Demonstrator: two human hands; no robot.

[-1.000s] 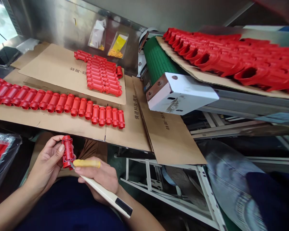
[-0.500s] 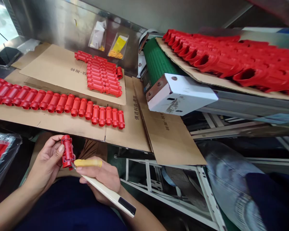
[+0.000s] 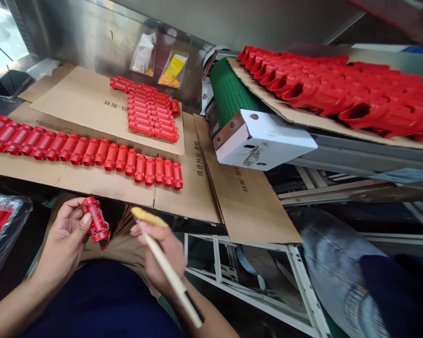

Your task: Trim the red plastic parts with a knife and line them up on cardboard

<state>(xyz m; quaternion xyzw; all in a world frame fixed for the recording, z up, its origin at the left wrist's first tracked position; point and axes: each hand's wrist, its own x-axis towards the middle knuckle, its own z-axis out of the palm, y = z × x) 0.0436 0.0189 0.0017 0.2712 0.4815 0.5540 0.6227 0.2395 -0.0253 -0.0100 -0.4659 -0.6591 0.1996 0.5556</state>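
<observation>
My left hand (image 3: 65, 234) is closed round the upper part of a red plastic tubular part (image 3: 97, 219), thumb on its face. The part tilts, and its outlined, recessed side shows. A small dark red flap sticks out at its lower end. My right hand (image 3: 162, 251) is to the right, apart from the part and blurred by motion. It is wrapped round a knife (image 3: 172, 277) with a long cream handle and a black end; the blade does not show clearly. A yellow finger cot (image 3: 148, 217) covers my right index finger.
A row of red tubes (image 3: 91, 151) and a stacked group (image 3: 150, 112) lie on cardboard (image 3: 81, 96). On the right, more red parts (image 3: 370, 94) lie on cardboard over a green conveyor belt (image 3: 231, 89). Its white metal corner (image 3: 268, 141) juts out. At left stands a plastic-lined box (image 3: 16, 206).
My right hand has moved right with the knife, away from the red part. In my left hand the part has tilted, its lower end swinging right.
</observation>
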